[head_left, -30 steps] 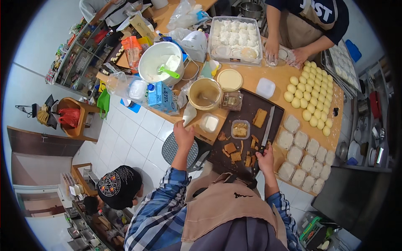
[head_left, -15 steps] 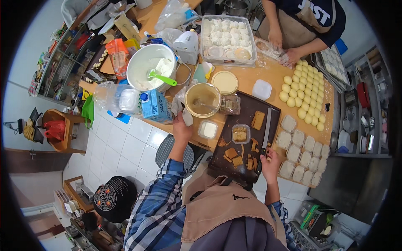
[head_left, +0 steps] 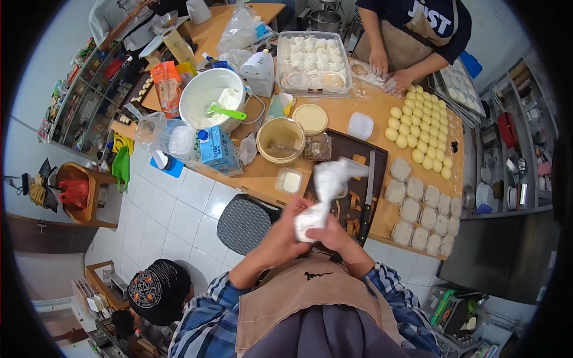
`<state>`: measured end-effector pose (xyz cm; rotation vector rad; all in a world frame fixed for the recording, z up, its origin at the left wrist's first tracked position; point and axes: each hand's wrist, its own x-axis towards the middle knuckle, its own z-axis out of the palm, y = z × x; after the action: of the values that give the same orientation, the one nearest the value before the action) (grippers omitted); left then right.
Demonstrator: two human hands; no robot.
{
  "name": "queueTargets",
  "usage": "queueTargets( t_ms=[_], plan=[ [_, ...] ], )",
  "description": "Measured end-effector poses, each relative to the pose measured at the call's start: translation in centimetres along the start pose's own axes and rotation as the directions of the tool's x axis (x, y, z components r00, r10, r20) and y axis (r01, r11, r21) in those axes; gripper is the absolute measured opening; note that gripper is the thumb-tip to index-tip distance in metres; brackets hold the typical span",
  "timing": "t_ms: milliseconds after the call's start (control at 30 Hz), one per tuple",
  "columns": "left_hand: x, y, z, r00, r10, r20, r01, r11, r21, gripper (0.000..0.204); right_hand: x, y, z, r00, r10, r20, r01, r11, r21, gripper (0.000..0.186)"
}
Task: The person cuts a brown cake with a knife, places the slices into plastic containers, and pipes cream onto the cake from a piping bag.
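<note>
My left hand and my right hand are closed round a white piping bag, its loose upper part hanging over the dark tray. Behind the bag lie brown cake pieces and a small container, partly hidden, and a long black-handled knife runs along the tray's right side. A beige tub with a utensil in it stands behind the tray, beside a small square container of white filling.
A white bowl, milk carton and lidded box of white pieces crowd the table. Rows of dough balls and molds lie right. A person works opposite, another far left; a third is low left. A stool stands below.
My left hand has brought the bag from the table's left part down toward my body over the tray. My right hand has left the knife handle and now grips the bag too.
</note>
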<state>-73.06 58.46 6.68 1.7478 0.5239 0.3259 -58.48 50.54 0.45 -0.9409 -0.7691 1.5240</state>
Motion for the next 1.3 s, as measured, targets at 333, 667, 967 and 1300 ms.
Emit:
queueTargets(
  t_ms=[333,667,967,1300],
  plan=[
    [4.7,-0.9,6.8,0.985,0.079,0.154,-0.09,0.994,0.065,0.115,-6.6,-1.3,-3.9,0.87,-0.181,-0.459,0.335,0.9,0.28,0.025],
    [9.8,-12.5,6.4,0.959,-0.098,-0.264,0.202,0.895,0.398,0.106,-13.5,-4.2,-9.7,0.387,-0.3,-0.872,0.62,0.785,0.005,0.031],
    [12.9,-15.3,7.9,0.963,0.083,-0.258,0.006,0.945,0.326,0.115,-14.0,-5.3,-10.4,0.429,-0.345,-0.835,0.611,0.791,-0.013,0.035],
    [12.6,-15.4,8.4,0.958,0.123,-0.257,-0.024,0.934,0.356,0.112,-14.1,-5.5,-11.1,0.444,-0.312,-0.84,0.567,0.824,-0.006,0.033]
  ],
)
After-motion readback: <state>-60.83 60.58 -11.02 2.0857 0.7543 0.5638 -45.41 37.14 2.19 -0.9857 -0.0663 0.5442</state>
